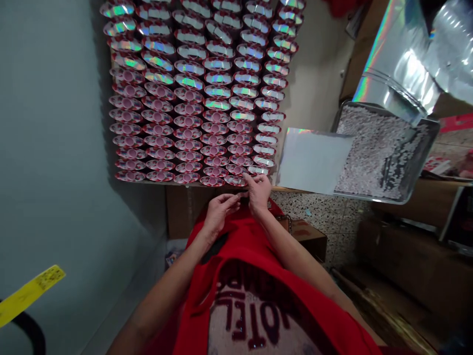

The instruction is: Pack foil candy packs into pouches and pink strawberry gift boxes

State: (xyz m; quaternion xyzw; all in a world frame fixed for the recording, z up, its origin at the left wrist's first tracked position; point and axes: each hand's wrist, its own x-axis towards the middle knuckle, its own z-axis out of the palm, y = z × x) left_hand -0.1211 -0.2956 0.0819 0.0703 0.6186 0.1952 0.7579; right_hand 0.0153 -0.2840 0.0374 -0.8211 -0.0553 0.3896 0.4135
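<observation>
Near the front edge of the table, my left hand (221, 209) is closed in a pinch at the fingertips. A small thing seems to be between them, too small to name. My right hand (259, 191) is closed too, its thumb and finger beside the front end of a row of oval, red-edged shiny pieces (235, 181). What it grips, if anything, is hidden. Several columns of these pieces cover the table. Many near ones carry a round pink disc (160, 175) in the middle; farther ones show bare silvery faces (218, 64).
To the right, a white sheet (314, 160) overlaps a metal tray (406, 195) holding many small pale pink pieces (362, 148). Silvery film bags (402, 64) lean over the tray's back. Cardboard boxes (306, 239) stand below, and a pale wall (51, 123) is at left.
</observation>
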